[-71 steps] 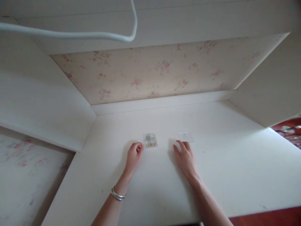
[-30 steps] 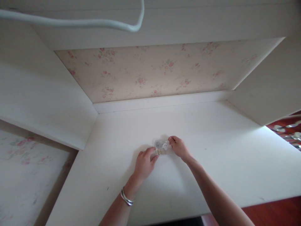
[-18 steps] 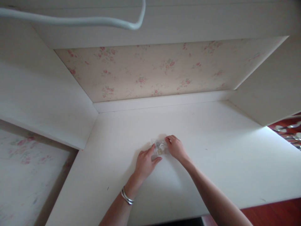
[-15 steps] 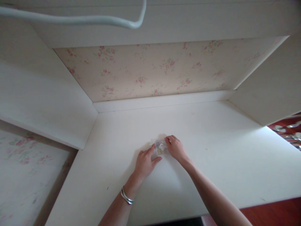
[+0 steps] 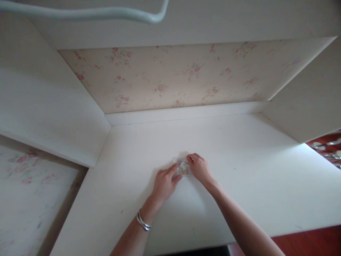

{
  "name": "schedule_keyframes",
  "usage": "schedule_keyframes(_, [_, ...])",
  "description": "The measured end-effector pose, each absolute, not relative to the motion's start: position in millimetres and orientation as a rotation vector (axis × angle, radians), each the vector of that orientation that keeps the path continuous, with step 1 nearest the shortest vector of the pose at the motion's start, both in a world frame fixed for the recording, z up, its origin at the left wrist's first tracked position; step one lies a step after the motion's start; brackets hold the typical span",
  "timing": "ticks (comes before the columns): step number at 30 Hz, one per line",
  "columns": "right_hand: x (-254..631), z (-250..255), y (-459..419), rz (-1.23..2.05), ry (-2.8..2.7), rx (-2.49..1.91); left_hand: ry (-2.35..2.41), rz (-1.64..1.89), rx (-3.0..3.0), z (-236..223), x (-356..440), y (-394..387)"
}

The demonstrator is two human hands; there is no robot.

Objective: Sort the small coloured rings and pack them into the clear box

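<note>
A small clear plastic box (image 5: 183,170) stands on the white desktop, with small silvery and yellowish pieces showing inside. Its clear lid seems to lie over it, though whether it is fully seated I cannot tell. My left hand (image 5: 164,183) grips the box's left side between fingers and thumb; two silver bangles circle that wrist. At the upper right edge, my right hand (image 5: 199,167) has its fingers pinched on the lid, and they hide that corner. A white shape shows on top in the middle of the box.
The white desktop (image 5: 128,153) runs back to a low white strip and floral wallpaper (image 5: 170,78). White panels rise left and right. A white cable or tube (image 5: 80,13) crosses overhead. Spoon-like metal things (image 5: 333,154) lie beyond the right edge.
The right hand has brought the lid from the right onto the box. My left hand has opened from a closed curl and taken the box's left side. Lately both hands barely move.
</note>
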State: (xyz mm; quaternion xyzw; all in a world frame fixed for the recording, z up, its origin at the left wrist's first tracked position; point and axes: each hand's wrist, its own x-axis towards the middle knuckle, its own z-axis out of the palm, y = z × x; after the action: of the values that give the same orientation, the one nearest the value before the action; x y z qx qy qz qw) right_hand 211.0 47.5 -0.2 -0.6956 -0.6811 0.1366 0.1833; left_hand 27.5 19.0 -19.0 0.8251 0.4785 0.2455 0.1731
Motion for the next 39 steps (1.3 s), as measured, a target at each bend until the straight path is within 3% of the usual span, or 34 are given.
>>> schedule_keyframes(29, [210,-19,40,0.469,-1.763,-1.724,1.35,0.593,2.279,-13,26,21])
schedule_keyframes(39, [205,-19,36,0.438,-1.76,-1.827,1.334,0.576,2.288,-14,27,24])
